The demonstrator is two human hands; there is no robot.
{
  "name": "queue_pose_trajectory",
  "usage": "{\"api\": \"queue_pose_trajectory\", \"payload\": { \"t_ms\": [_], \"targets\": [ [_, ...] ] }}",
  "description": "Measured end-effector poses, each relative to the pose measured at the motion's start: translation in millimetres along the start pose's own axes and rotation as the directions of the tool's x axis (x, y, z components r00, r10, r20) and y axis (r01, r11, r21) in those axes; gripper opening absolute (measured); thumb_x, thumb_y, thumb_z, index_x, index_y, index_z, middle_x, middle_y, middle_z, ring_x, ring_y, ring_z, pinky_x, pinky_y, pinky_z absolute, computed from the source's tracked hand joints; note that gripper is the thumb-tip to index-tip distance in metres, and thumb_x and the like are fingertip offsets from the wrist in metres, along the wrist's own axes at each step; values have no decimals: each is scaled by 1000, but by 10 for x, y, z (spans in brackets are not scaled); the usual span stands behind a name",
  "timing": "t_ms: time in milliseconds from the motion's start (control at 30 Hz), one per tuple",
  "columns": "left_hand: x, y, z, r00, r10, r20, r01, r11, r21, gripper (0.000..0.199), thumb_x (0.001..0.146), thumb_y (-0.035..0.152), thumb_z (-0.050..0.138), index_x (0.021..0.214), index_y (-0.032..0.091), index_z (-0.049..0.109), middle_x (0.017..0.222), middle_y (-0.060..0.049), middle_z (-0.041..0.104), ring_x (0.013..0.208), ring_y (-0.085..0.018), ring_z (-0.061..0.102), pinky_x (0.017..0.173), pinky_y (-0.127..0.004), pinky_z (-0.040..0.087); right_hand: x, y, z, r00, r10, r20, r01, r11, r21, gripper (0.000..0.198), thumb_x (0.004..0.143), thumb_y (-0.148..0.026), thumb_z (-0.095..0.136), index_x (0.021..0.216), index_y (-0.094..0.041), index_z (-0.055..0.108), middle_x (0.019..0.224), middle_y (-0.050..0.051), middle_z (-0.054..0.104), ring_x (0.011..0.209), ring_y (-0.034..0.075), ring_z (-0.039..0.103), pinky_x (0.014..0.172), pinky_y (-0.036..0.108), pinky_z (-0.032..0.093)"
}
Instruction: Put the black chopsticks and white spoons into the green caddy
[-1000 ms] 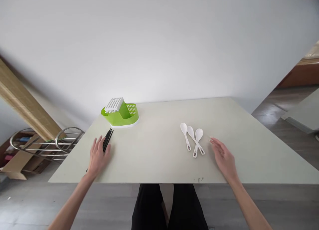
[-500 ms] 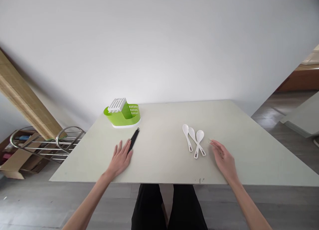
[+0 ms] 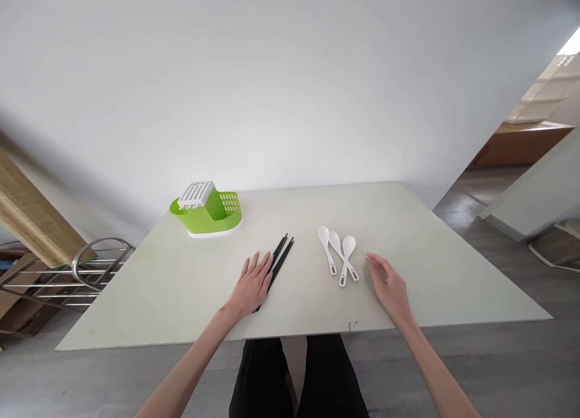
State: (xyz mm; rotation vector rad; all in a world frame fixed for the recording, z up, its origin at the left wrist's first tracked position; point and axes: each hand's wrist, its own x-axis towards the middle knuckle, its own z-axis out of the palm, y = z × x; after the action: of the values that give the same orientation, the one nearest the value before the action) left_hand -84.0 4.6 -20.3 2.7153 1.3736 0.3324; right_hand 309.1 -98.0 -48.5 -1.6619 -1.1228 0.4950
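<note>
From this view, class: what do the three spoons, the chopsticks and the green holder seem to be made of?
Three white spoons: glossy and opaque, likely plastic or melamine, possibly ceramic.
Black chopsticks: thin, uniformly dark, semi-matte, probably plastic or lacquered wood; unclear which.
Green holder: bright moulded plastic, with slotted walls and a white ribbed insert.

Your left hand (image 3: 250,287) covers the near ends of the black chopsticks (image 3: 280,258). Markings on the white spoons (image 3: 339,253) are too small to read.
</note>
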Motion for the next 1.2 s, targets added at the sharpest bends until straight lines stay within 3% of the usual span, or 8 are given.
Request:
{"api": "queue_pose_trajectory", "payload": {
  "t_ms": [267,567,633,700,833,967,1067,1200],
  "targets": [
    [-121,-48,-113,1000,19,-5,-19,999,-27,64,110,51,36,169,31,23,173,-4,30,162,-27,17,131,-54,22,-11,-58,-23,999,36,-3,-36,999,-6,44,97,-51,52,131,-27,67,133,10,74,128,30,66,98,43,53],
    [-189,-25,-312,997,66,32,-63,994,-89,64,108,52,42,167,31,30,171,-4,35,161,-26,23,131,-50,27,-8,-66,-19,1000,19,-8,-19,1000,9,44,96,-51,52,129,-26,68,133,10,74,126,29,66,105,45,50],
    [-158,-53,-410,999,45,-3,-45,994,-103,64,108,53,41,167,29,31,170,-5,37,160,-26,28,130,-48,30,-8,-76,-21,1000,20,-9,-20,1000,8,44,96,-50,51,129,-26,68,132,10,74,126,29,66,104,44,51],
    [-73,-119,-584,994,4,-112,-14,996,-93,63,108,53,40,164,27,36,169,-6,40,159,-26,30,130,-49,31,-7,-78,-25,1000,20,-5,-20,1000,2,43,96,-49,51,128,-26,68,132,10,74,126,29,66,102,44,51],
    [217,-382,-1155,918,-103,-382,115,993,10,59,108,52,37,160,23,41,170,-7,38,162,-29,22,131,-56,22,-8,-66,-26,1000,27,5,-27,1000,-2,42,98,-48,50,130,-27,67,132,9,74,124,29,66,97,42,51],
    [472,-825,-1710,820,-214,-530,294,953,70,65,107,53,36,162,18,36,175,-10,26,164,-35,9,130,-63,12,-7,-58,-19,999,44,1,-44,999,4,40,98,-47,51,129,-28,67,131,8,75,124,28,67,92,39,52],
    [570,-1173,-1901,836,-327,-442,397,915,74,70,106,58,30,162,16,38,175,-12,26,162,-40,11,128,-68,12,-8,-66,-20,999,44,2,-44,999,10,41,98,-48,51,130,-27,67,132,9,74,124,28,66,90,38,52],
    [641,-1367,-1903,844,-463,-270,482,876,6,72,106,62,21,166,24,32,176,-9,24,150,-37,44,123,-60,35,-8,-89,-23,999,45,15,-45,999,16,41,99,-48,50,131,-27,67,134,8,73,126,27,66,87,36,52]
  ]
}}
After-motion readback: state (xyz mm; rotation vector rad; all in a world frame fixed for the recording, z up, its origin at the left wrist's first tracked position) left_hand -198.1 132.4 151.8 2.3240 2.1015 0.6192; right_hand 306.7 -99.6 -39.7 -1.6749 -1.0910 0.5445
